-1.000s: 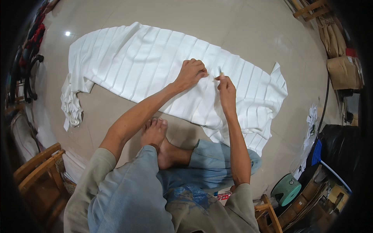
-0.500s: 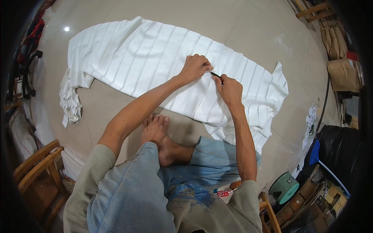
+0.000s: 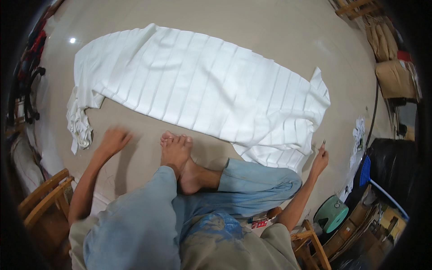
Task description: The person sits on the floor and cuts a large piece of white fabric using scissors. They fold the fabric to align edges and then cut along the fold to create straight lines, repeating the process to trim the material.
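A white cloth (image 3: 193,81) with evenly spaced parallel ridges lies spread across the floor, bunched at its left and right ends. My right hand (image 3: 320,158) is off the cloth, just beyond its right end, closed around small dark thread snips (image 3: 324,142). Their narrow tips point away from me, and the rest is hidden in my fingers. On the other side, my left hand (image 3: 115,140) hangs apart from the cloth, below its left part. Motion smears its fingers.
My bare foot (image 3: 176,148) rests on the tiled floor (image 3: 216,13) near the cloth's front edge. Wooden chair frames (image 3: 45,198) stand at the left. On the right are a green round stool (image 3: 332,213), a blue-headed broom (image 3: 365,171), black bags (image 3: 389,175) and cardboard (image 3: 342,238).
Both hands have left the middle of the cloth. The left swung back toward the lower left, while the right moved rightward past the cloth's end with the thread snips.
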Available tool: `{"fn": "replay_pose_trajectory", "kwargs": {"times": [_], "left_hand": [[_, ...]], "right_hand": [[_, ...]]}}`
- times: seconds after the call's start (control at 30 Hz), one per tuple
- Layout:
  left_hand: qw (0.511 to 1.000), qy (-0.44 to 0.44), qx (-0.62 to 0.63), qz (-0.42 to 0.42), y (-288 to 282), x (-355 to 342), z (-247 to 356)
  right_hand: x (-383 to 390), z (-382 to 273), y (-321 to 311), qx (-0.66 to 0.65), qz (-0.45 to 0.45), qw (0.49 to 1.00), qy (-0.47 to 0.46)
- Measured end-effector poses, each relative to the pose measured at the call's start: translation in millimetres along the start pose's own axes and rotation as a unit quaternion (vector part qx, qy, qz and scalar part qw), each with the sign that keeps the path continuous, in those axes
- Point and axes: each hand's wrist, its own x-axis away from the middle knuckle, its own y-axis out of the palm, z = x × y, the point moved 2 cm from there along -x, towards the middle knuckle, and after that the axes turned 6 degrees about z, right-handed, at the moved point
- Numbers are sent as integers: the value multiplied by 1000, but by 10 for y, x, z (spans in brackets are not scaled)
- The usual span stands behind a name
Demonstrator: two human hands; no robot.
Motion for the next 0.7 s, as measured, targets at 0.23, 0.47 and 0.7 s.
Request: {"fn": "replay_pose_trajectory", "kwargs": {"times": [0.23,0.47,0.7], "left_hand": [[995,-85,-53,18,713,293,1146],[967,-15,-153,202,1178,392,815],[973,29,-168,158,1460,448,664]], "right_hand": [[218,602,-351,162,124,966,-159],[1088,-1444,83,-69,-140,852,-501],[1170,-1248,372,-27,-158,852,-499]]}}
